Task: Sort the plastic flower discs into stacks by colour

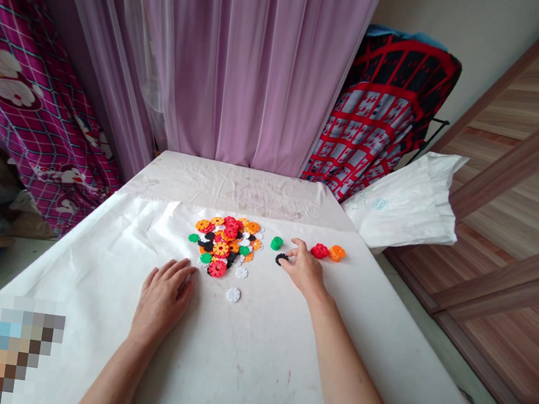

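Observation:
My right hand (304,267) pinches a black snowflake disc (282,258) between thumb and finger, low over the white table. Just beyond it lies a green clump of discs (277,243); a red clump (319,251) and an orange clump (337,253) sit side by side to its right. My left hand (167,293) rests on the table with fingers stretched forward, holding nothing. Close to its fingertips is a mixed pile of notched plastic discs (221,248) in red, orange, black, green and white. One white disc (233,295) lies apart, nearer me.
The table (247,371) has a white cover. Purple curtains (268,63) hang behind it, and a red-and-black patterned cloth (360,114) stands at the back right. A white bag (406,200) juts over the right edge. Wooden doors (519,195) are on the right.

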The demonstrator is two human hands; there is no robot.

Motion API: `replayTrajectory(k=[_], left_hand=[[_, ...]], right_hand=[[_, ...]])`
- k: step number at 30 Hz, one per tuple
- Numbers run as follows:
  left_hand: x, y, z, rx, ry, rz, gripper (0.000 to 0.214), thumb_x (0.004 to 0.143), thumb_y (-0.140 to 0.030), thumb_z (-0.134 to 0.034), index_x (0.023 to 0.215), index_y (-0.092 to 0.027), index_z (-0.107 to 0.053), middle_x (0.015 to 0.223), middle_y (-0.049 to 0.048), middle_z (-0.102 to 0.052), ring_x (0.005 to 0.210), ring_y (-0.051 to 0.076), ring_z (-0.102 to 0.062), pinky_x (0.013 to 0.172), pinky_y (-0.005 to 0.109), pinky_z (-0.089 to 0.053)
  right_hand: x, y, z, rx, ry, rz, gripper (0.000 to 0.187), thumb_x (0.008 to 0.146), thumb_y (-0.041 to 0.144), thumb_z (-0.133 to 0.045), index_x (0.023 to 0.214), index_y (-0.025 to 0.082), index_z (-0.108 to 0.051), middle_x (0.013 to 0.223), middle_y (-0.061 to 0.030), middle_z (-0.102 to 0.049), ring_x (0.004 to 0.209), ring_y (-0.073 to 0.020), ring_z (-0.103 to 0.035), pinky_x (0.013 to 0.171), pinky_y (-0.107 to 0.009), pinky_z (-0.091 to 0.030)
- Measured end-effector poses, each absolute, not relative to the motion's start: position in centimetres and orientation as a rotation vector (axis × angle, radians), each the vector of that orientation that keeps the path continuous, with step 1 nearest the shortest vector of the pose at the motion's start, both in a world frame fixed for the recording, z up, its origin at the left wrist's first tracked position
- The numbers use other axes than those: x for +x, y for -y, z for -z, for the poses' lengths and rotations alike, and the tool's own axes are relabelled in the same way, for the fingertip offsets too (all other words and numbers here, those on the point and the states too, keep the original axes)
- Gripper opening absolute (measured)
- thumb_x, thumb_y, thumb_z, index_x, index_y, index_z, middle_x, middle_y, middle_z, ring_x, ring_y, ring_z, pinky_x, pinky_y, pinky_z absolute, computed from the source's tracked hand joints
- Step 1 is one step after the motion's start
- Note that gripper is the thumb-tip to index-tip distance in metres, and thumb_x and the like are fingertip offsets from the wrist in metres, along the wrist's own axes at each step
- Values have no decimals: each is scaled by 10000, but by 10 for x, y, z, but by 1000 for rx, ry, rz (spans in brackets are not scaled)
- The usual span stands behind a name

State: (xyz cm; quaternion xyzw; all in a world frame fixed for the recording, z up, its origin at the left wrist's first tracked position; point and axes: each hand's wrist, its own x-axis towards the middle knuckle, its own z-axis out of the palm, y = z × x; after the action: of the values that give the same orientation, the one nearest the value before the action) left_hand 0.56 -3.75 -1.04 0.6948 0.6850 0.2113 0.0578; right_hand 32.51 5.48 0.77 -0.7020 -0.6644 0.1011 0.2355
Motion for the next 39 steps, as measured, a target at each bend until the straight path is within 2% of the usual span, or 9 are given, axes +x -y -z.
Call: replayTrajectory(k=[8,13,18,23,28,33,39], left_hand=[[6,38,10,2111,-2067,-665,376,946,-342,-402,1189,-283,-682,1382,49,-630,1341,273,-503,1134,534,-342],[5,37,13,2128,-2076,-675,372,948,-349,-404,1181,-289,-687,1380,46,-632,1332,277,-512,1125,535,-352],[5,37,12,2145,-2077,-677,367,943,-335,-416,1177,-284,-694,1368,57,-640,1322,276,-520,1122,528,-357],[7,38,10,2151,-2074,-681,380,949,-340,-398,1177,-283,-696,1374,58,-634,1319,281,-524,1118,536,-359],[7,38,10,2153,-2062,-677,382,954,-341,-387,1176,-279,-691,1377,53,-633,1324,273,-518,1116,523,-361],[8,39,6,2149,-2077,-686,374,949,-336,-391,1157,-284,-697,1362,51,-645,1310,267,-530,1114,508,-367],[9,40,7,2141,-2071,-685,377,942,-329,-397,1164,-281,-698,1364,55,-643,1310,275,-527,1113,524,-365]], right_hand=[[323,-48,-17,-1940,1855,-257,441,821,261,-665,1242,252,-532,1070,-10,-727,910,-178,-668,763,-289,-460],[298,-29,-24,-1809,2004,-259,237,860,139,-537,1045,240,-646,1084,-19,-717,864,-152,-654,810,-281,-465],[258,-15,-20,-1652,2160,-465,204,825,152,-603,994,251,-663,1043,-2,-719,895,-157,-645,814,-267,-466],[242,-14,-12,-1579,2197,-474,171,819,173,-626,973,243,-652,1061,-11,-720,977,-175,-636,853,-276,-461],[241,-17,-3,-1627,2103,-528,227,783,182,-650,1002,232,-621,1034,-22,-721,894,-171,-649,833,-291,-477],[245,-7,5,-1570,1809,-795,325,734,222,-684,1035,230,-562,980,-8,-722,753,-130,-633,766,-281,-514],[242,16,0,-1552,1905,-807,439,697,199,-705,1105,252,-550,986,10,-723,794,-129,-640,812,-296,-519]])
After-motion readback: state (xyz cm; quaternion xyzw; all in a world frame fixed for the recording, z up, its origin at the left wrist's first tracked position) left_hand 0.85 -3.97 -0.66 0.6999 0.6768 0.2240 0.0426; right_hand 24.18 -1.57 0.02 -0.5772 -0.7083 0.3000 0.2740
